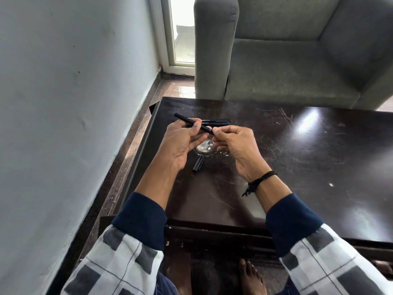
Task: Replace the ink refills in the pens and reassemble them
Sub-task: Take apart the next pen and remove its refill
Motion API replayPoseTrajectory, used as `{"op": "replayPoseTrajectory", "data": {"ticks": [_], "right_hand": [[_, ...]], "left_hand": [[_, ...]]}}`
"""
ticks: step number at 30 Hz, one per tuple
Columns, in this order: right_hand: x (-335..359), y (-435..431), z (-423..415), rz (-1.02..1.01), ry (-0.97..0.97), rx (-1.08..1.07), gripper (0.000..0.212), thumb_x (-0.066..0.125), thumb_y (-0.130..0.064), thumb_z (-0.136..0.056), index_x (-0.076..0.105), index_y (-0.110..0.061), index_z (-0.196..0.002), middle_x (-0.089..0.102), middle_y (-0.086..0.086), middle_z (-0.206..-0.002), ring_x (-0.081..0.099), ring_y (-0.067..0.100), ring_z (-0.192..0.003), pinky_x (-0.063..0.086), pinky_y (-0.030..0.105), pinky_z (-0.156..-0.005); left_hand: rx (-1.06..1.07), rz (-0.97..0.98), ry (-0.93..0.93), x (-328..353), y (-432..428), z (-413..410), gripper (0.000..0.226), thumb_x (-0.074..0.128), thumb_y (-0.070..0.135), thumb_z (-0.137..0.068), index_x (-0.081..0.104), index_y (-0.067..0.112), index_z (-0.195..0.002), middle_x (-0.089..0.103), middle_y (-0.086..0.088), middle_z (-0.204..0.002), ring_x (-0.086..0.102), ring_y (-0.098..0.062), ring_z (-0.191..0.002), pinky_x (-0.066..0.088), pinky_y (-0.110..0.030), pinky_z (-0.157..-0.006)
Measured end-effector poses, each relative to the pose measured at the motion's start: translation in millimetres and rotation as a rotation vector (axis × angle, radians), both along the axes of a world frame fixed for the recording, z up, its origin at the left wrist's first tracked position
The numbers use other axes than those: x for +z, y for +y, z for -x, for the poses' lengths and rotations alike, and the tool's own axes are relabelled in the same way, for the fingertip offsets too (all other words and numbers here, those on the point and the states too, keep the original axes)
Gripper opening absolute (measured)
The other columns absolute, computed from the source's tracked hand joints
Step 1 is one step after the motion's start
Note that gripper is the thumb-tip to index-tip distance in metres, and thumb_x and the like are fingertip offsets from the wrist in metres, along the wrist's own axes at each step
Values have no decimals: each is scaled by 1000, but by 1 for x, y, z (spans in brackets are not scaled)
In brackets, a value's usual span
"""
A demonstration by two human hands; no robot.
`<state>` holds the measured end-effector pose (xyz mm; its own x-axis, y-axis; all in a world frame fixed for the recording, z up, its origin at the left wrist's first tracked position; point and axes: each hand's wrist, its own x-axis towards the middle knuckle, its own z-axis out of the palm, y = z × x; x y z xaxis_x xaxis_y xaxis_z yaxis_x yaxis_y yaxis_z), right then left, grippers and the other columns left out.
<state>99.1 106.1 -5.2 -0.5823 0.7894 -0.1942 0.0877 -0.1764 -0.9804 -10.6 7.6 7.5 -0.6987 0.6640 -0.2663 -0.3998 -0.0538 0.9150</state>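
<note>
Above dark scratched wooden table (297, 167): left hand (180, 143) fingers curled round slim black plastic pen barrel (182, 117), tilted. Right hand (236, 147) thumb and forefinger pinch its near end. Short black pen cap (198, 165) on table under hands. Two slim dark pens (221, 120) lie just behind.

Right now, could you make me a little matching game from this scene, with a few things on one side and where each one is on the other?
Things:
1. pen barrel
2. pen cap
3. other pens
4. black cord bracelet

Places:
A. lying on the table, nearer the person than the hands
B. round the right wrist
C. gripped by the left hand, its end pinched by the right hand
D. lying on the table beyond the hands

Pairs: 1-C, 2-A, 3-D, 4-B.
</note>
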Motion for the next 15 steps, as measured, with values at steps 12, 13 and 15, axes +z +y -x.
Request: {"op": "replayPoseTrajectory", "data": {"ticks": [12,13,15], "right_hand": [[-1,0,1,-24,13,2,8,72,-8,-94,73,-1,-92,69,11,-78,63,11,-62,54,19,-58],[-1,0,1,-37,16,4,4,72,-4,-93,73,0,-93,68,9,-77,62,10,-62,55,20,-59],[-1,0,2,-47,25,20,4,73,-1,-91,72,-3,-95,67,4,-76,62,10,-65,56,23,-64]], "left_hand": [[-7,-6,-13,1,0,0,10,58,0,-98,66,5,-100,77,-11,-83,76,-21,-80,62,-28,-77],[-9,-6,-12,1,0,-1,10,58,0,-98,66,5,-101,77,-10,-82,76,-21,-80,62,-29,-77],[-7,-8,-10,1,0,-1,10,57,0,-98,66,4,-102,77,-12,-85,76,-21,-81,62,-29,-78]]}}
